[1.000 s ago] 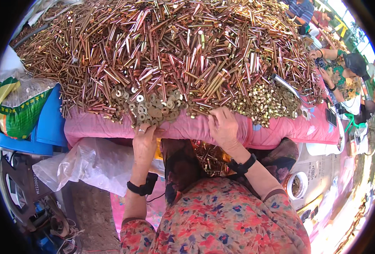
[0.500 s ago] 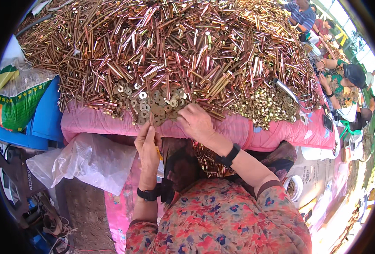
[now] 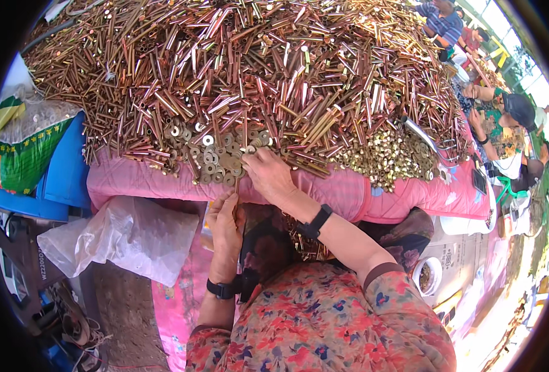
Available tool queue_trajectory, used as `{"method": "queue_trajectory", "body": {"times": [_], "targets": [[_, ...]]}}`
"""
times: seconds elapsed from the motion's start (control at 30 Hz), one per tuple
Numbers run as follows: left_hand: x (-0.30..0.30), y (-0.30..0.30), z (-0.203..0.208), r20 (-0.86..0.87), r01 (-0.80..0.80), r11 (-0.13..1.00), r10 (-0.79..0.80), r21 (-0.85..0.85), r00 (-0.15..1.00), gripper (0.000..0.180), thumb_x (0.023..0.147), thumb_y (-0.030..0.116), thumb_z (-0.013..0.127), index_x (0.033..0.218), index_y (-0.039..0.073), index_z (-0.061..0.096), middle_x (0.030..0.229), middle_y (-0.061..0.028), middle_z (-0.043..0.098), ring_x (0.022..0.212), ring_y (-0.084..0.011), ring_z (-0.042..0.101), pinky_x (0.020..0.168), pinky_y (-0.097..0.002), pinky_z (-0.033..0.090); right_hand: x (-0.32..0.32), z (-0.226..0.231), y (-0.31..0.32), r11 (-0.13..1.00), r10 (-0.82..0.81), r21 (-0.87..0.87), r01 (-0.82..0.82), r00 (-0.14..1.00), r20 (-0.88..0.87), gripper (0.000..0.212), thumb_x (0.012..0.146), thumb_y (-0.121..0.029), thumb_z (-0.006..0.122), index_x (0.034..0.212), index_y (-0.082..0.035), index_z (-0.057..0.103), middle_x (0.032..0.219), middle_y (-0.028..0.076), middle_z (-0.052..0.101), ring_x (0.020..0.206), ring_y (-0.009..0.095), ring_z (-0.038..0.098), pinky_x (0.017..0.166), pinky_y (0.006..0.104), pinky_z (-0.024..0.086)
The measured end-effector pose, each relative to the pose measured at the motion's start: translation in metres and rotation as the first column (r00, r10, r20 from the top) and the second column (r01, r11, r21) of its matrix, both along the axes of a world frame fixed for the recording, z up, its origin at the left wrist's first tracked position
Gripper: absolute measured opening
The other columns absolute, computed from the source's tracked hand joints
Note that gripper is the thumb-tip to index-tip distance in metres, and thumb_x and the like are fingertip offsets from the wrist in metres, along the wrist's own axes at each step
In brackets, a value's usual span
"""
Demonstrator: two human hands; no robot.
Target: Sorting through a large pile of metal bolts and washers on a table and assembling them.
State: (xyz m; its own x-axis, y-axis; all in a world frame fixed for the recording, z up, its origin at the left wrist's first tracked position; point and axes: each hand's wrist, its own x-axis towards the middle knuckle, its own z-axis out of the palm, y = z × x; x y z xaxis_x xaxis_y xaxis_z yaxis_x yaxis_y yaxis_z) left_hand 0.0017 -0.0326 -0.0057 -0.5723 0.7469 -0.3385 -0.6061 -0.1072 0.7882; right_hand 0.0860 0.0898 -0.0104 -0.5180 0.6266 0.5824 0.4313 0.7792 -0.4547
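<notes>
My left hand (image 3: 225, 218) is closed around a thin, copper-coloured metal bolt (image 3: 237, 185), held upright at the front edge of the padded pink cover. Up and to its right, my right hand (image 3: 268, 177) reaches into a heap of flat round washers (image 3: 215, 162). Its fingertips are pinched on a washer (image 3: 250, 149) at the heap's right side. Behind the washers rises a large pile of long metal bolts and tubes (image 3: 225, 68). Small brass-coloured nuts (image 3: 374, 155) lie heaped to the right of my right hand.
The pink quilted cover (image 3: 144, 180) edges the work surface. At left, a green and yellow sack (image 3: 29, 149) of washers stands by a blue container (image 3: 63, 167); clear plastic sheeting (image 3: 132, 239) hangs below. A curved metal handle (image 3: 420, 133) rests near the nuts. Other people (image 3: 516, 111) sit at far right.
My right hand has moved left, onto the washers. My left hand has drawn a little down and to the right, with the bolt still in it.
</notes>
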Motion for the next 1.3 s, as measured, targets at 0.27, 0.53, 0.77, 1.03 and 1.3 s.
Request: {"method": "queue_trajectory", "body": {"times": [0.27, 0.53, 0.77, 1.03, 1.3], "targets": [[0.003, 0.001, 0.011, -0.075, -0.004, 1.000, 0.002, -0.023, 0.997, 0.008, 0.083, 0.006, 0.061, 0.089, 0.002, 0.062, 0.064, 0.0017, 0.055, 0.043, -0.0043, 0.043, 0.037, -0.0176, 0.027, 0.014, 0.014, -0.004, 0.951, -0.083, -0.308, 0.000, 0.963, -0.256, 0.007, 0.079, -0.005, 0.062, 0.085, -0.006, 0.065, 0.073, 0.010, 0.058, 0.060, 0.026, 0.058, 0.056, 0.0333, 0.047], [0.024, 0.008, 0.012, -0.115, 0.076, 0.996, -0.081, -0.047, 0.990, 0.012, 0.082, 0.007, 0.064, 0.092, 0.000, 0.064, 0.068, 0.0006, 0.059, 0.049, -0.0033, 0.044, 0.044, -0.0172, 0.030, 0.042, 0.008, -0.022, 0.930, -0.162, -0.368, -0.015, 0.880, -0.446, 0.008, 0.076, -0.001, 0.063, 0.084, -0.002, 0.064, 0.078, 0.012, 0.062, 0.063, 0.024, 0.062, 0.056, 0.0298, 0.049], [0.037, 0.021, 0.008, -0.061, 0.104, 0.994, -0.106, -0.025, 0.993, 0.011, 0.083, 0.008, 0.065, 0.091, 0.001, 0.064, 0.069, 0.0002, 0.060, 0.049, -0.0035, 0.045, 0.044, -0.0169, 0.030, 0.057, 0.010, -0.021, 0.934, -0.195, -0.356, 0.034, 0.883, -0.426, 0.007, 0.078, -0.003, 0.064, 0.084, -0.003, 0.064, 0.080, 0.011, 0.062, 0.064, 0.025, 0.062, 0.056, 0.0309, 0.049], [0.033, 0.011, 0.000, -0.001, 0.099, 0.993, -0.099, -0.069, 0.995, 0.012, 0.081, 0.008, 0.065, 0.091, 0.001, 0.064, 0.070, -0.0024, 0.063, 0.048, -0.0035, 0.047, 0.042, -0.0155, 0.034, 0.073, 0.000, -0.019, 0.961, -0.205, -0.218, 0.170, 0.968, -0.148, 0.011, 0.078, -0.009, 0.064, 0.088, -0.006, 0.061, 0.082, 0.011, 0.057, 0.072, 0.027, 0.060, 0.062, 0.0366, 0.050], [0.030, 0.006, -0.001, 0.004, 0.104, 0.993, -0.104, -0.060, 0.995, 0.011, 0.081, 0.008, 0.065, 0.090, 0.002, 0.064, 0.071, -0.0036, 0.064, 0.047, -0.0034, 0.047, 0.042, -0.0150, 0.035, 0.053, -0.009, -0.003, 0.988, -0.150, 0.053, 0.143, 0.976, 0.160, 0.014, 0.078, -0.015, 0.061, 0.086, -0.005, 0.057, 0.083, 0.011, 0.052, 0.069, 0.030, 0.059, 0.059, 0.0388, 0.049]]}}
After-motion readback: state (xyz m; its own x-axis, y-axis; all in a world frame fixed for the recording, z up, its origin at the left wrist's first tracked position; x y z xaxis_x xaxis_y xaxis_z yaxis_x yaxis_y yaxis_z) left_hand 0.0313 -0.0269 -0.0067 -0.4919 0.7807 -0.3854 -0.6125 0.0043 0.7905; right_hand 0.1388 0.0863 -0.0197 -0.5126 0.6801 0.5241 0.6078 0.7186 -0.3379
